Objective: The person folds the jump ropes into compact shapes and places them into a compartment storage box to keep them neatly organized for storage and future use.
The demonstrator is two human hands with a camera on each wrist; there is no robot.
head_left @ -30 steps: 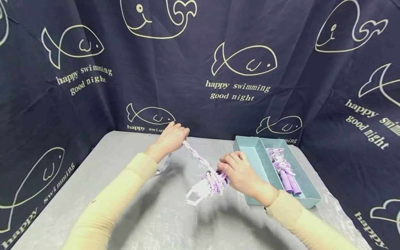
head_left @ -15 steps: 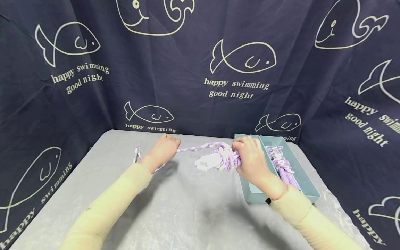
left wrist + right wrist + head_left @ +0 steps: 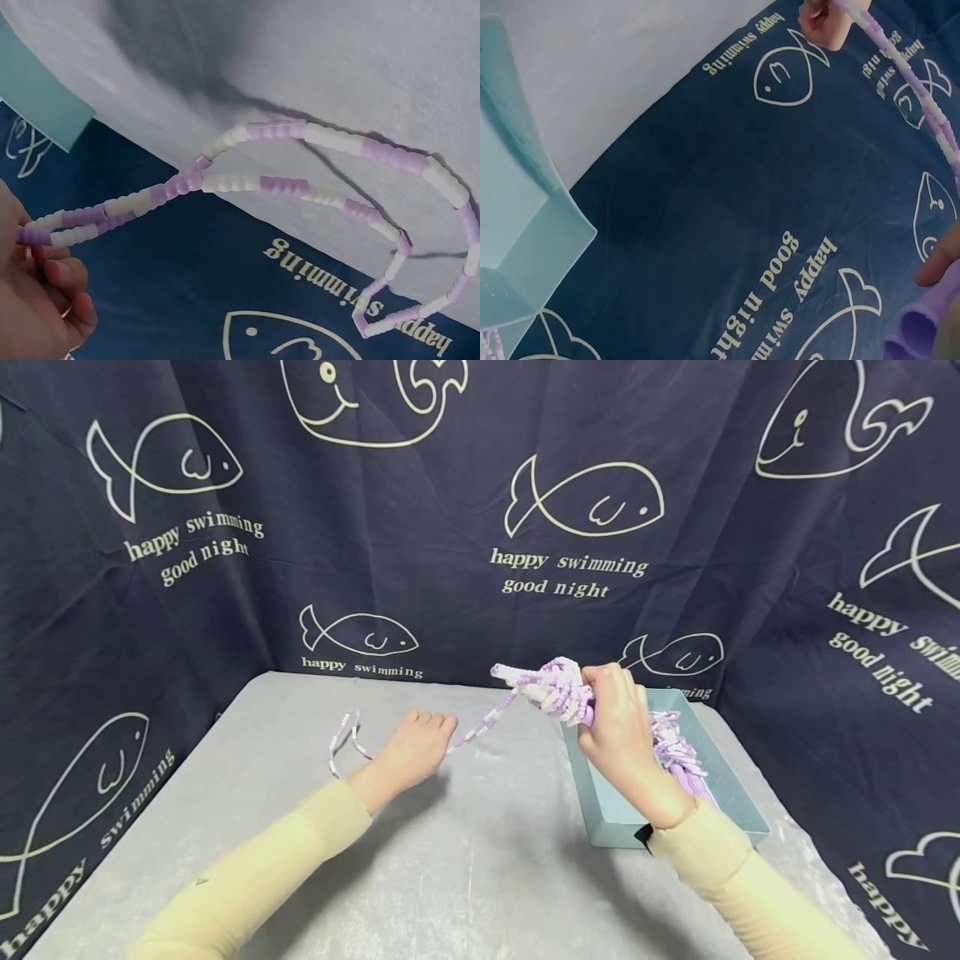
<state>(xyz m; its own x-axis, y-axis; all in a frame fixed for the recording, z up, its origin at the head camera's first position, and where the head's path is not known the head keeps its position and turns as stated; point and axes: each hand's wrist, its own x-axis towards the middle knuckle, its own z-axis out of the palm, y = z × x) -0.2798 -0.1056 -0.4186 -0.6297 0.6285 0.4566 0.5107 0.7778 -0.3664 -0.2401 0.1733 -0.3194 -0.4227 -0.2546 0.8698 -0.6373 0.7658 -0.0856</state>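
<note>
A purple-and-white beaded jump rope (image 3: 487, 722) stretches between both hands above the table. My left hand (image 3: 416, 747) pinches the doubled beaded cord, and its free loop (image 3: 394, 157) trails past the fingers to the left. Up by the box, my right hand (image 3: 621, 739) grips the purple handles (image 3: 922, 322), around which a thick bundle of the cord (image 3: 558, 689) is wound. Part of the handles is hidden inside the right hand.
A teal two-compartment box (image 3: 607, 827) stands on the grey-covered table (image 3: 450, 877) at the right. Its right compartment holds another purple-and-white jump rope (image 3: 675, 747). A dark fish-print curtain (image 3: 465, 527) hangs behind and at the sides.
My right hand has risen and moved right with the wound bundle, over the box's left compartment. The left hand has dropped lower, and the trailing loop shows more at its left.
</note>
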